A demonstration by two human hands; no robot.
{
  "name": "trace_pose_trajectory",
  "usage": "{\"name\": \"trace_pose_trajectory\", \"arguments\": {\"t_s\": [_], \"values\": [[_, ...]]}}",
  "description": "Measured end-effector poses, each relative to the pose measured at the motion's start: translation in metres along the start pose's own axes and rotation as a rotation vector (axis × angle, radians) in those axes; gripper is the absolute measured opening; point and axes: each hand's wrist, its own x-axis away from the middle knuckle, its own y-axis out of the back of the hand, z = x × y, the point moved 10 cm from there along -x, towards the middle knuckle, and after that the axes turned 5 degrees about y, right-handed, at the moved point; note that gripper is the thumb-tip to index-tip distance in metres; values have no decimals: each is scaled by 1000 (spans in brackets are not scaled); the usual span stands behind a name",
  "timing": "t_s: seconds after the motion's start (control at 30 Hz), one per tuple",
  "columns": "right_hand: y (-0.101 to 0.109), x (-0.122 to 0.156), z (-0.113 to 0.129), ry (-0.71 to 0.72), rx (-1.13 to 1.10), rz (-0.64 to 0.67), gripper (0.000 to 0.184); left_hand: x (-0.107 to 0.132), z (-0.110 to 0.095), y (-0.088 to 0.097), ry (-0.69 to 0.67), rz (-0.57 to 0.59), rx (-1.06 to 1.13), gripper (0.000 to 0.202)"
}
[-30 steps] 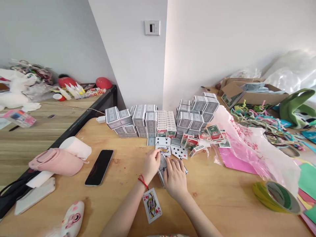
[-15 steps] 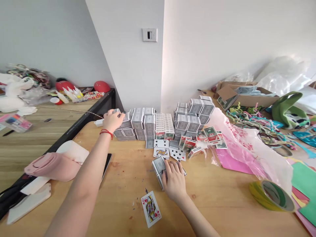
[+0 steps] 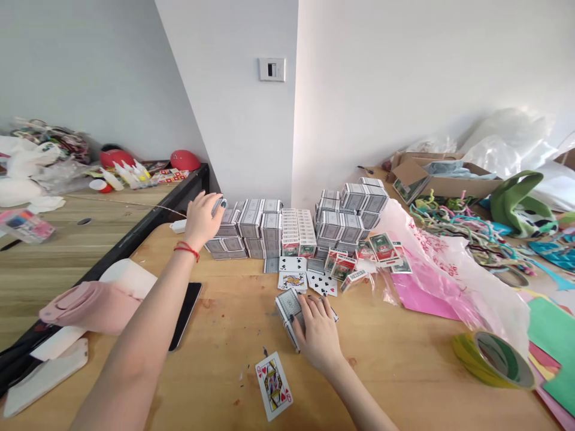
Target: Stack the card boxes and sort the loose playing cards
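At the far left end of the stacked card decks (image 3: pixel 251 216), my left hand (image 3: pixel 202 216) curls round a grey-backed deck of cards (image 3: pixel 218 206) on top, partly hidden by the fingers. Closer to me, my right hand (image 3: pixel 318 330) grips banded decks of cards (image 3: pixel 287 304) lying on the table, thumb on the left and fingers over the top. Its palm covers much of them. A queen of hearts (image 3: pixel 274 386) lies face up in front. Loose face-up cards (image 3: pixel 293 280) lie between that hand and the stacks.
White-sided card boxes (image 3: pixel 298 224) stand mid-row, with red and green card boxes (image 3: pixel 344 266) to their right. A black phone (image 3: pixel 185 316) lies under my left forearm, near a pink cap (image 3: pixel 87 306). Yellow tape (image 3: pixel 494 359) and pink plastic (image 3: pixel 431 263) are at right.
My left hand has lifted slightly and its fingers have shifted on the deck. My right hand stays in place on its decks. The view has shifted a little.
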Motion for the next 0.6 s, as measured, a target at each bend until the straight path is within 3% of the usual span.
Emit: {"name": "trace_pose_trajectory", "arguments": {"t_s": [0.1,0.17,0.27,0.33,0.47,0.6], "values": [[-1,0,4,4,30,53,63,38,-48,19,-135,-86,149,30],[-2,0,8,19,43,91,77,72,-79,17,-212,-60,249,25],[-4,0,12,51,51,145,85,129,-117,-8,-307,117,397,24],[-5,0,13,66,56,167,83,167,-137,-36,-349,328,473,26],[-6,0,14,73,55,169,76,220,-145,-81,-217,611,526,38],[-7,-1,15,69,48,166,76,235,-140,-98,-82,643,597,42]]}}
